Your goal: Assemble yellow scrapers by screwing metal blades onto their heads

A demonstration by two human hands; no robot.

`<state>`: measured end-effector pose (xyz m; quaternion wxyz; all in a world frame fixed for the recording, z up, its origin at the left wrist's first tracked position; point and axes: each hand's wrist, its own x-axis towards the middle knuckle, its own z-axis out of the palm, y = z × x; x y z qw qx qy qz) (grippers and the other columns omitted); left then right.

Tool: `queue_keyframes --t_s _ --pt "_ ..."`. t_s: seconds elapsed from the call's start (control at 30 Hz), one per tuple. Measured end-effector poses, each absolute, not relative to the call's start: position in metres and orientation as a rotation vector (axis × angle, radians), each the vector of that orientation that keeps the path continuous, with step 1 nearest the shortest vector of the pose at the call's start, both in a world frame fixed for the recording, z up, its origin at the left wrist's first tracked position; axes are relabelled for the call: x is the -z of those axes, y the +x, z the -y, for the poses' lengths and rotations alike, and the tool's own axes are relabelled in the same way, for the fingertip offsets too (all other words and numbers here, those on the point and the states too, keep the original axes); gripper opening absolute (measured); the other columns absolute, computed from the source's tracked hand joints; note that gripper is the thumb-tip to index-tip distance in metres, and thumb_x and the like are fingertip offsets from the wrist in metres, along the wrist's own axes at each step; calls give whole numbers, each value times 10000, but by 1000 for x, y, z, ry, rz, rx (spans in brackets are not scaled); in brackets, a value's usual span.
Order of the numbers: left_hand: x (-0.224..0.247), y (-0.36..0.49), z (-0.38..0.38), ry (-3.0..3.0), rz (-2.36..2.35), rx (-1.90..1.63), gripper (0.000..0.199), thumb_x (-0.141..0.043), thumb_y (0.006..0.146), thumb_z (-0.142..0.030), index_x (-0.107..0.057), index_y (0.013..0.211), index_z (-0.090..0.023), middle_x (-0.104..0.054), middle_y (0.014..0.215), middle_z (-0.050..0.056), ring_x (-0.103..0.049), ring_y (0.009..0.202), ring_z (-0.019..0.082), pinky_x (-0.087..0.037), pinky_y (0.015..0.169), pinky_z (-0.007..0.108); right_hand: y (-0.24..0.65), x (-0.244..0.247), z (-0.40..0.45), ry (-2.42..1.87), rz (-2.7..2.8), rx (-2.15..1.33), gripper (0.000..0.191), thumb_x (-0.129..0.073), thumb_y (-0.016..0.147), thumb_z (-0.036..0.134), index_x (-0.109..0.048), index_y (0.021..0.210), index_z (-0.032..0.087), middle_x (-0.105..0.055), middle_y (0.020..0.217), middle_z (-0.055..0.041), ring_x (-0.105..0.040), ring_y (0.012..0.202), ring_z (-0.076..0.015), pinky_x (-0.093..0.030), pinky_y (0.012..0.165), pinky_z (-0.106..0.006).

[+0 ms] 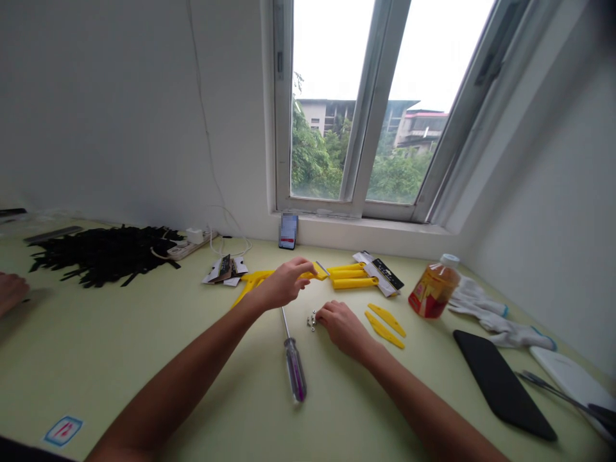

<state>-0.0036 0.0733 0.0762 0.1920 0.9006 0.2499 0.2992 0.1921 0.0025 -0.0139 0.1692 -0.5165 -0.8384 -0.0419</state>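
Note:
My left hand hovers with curled fingers over a long yellow plastic piece, whose far end shows past my fingertips. I cannot tell whether the hand grips it. My right hand lies on the table with its fingertips next to a small cluster of metal nuts or screws. Between my hands lies a screwdriver with a clear purple handle. Two yellow strips sit to the right of my right hand, and several yellow bars lie beyond it.
A co-worker's hand rests at the left edge, beside a heap of black strips. A power strip and card packaging stand behind. On the right are an amber bottle, white gloves and a black tablet.

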Motion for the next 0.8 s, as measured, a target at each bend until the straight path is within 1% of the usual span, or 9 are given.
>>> queue_keyframes --t_s 0.07,0.17,0.27,0.33,0.4,0.43,0.57,0.7,0.8 --pt "-75 -3 -76 2410 -671 -856 152 -507 882 -157 -599 999 -187 -568 1106 42 -631 694 67 -537 728 228 192 12 -1 -1480 2387 124 225 -472 947 178 -691 903 198 -687 894 -67 -592 830 -189 -412 774 -314" --pt "-74 -2 -78 2285 -684 -861 142 -525 882 -220 -595 997 -176 -569 1119 52 -650 700 74 -542 642 207 191 10 1 -1502 2389 124 208 -481 938 170 -679 878 194 -681 893 -66 -591 821 -187 -404 760 -310" --pt "-73 -1 -78 2190 -716 -837 207 -549 873 -319 -588 1022 -181 -569 1154 82 -669 729 114 -472 456 149 190 10 1 -1520 2393 113 199 -479 939 172 -667 880 192 -674 912 -65 -593 830 -186 -398 751 -305" --pt "-73 0 -78 2118 -722 -814 253 -569 859 -359 -570 1039 -181 -595 1112 98 -677 731 143 -431 392 136 190 10 0 -1529 2396 107 201 -466 948 188 -660 896 189 -664 936 -67 -593 840 -189 -397 751 -305" --pt "-74 1 -77 2045 -707 -795 277 -586 852 -377 -544 1042 -181 -615 1066 103 -682 719 156 -442 388 145 190 10 1 -1532 2403 104 201 -454 955 197 -649 908 186 -650 957 -72 -593 846 -191 -397 748 -306" --pt "-75 1 -76 2011 -685 -784 281 -590 851 -385 -530 1036 -182 -612 1083 109 -684 715 157 -454 394 153 190 9 1 -1530 2408 102 197 -450 958 201 -642 914 185 -642 964 -72 -594 847 -191 -398 748 -306" --pt "-77 0 -73 1917 -518 -726 287 -605 849 -412 -501 996 -189 -468 1330 147 -699 761 170 -495 412 176 190 5 5 -1499 2443 96 193 -427 970 215 -616 946 188 -617 1006 -70 -598 841 -177 -404 751 -301" --pt "-73 1 -74 1838 -423 -706 278 -608 855 -407 -486 983 -192 -377 1422 154 -700 836 199 -528 433 200 189 4 7 -1449 2506 125 210 -402 973 193 -610 958 172 -620 1008 -82 -594 850 -185 -400 752 -310" --pt "-70 3 -75 1873 -436 -757 249 -604 859 -373 -502 1001 -196 -423 1400 146 -693 838 197 -534 437 208 188 7 6 -1409 2559 157 212 -395 964 160 -605 938 155 -628 959 -90 -590 859 -200 -391 751 -323"
